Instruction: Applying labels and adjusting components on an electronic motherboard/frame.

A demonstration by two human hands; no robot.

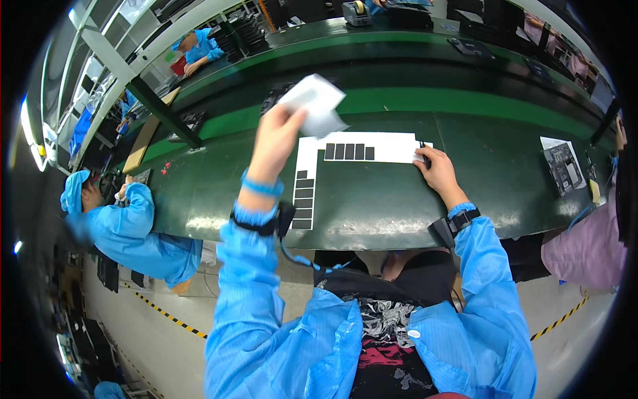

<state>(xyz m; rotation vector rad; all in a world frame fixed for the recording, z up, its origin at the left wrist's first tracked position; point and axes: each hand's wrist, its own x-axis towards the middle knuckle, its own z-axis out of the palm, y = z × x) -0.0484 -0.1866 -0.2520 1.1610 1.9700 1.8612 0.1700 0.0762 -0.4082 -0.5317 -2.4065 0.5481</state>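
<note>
Left hand (pixel 274 143) pinches white sheet (pixel 312 96), right hand (pixel 438 174) pinches slim dark item (pixel 427 161) at white strip (pixel 397 147), black rectangles (pixel 349 151) between hands.

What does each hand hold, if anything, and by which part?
Left hand: white sheet, by left edge. Right hand: at right end of strip; hold unclear.

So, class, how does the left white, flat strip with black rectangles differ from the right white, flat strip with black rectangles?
The left strip runs toward the person; the right strip runs sideways. The left strip's rectangles form a column; the right strip's form a row. Both lie on the dark green tabletop.
</note>
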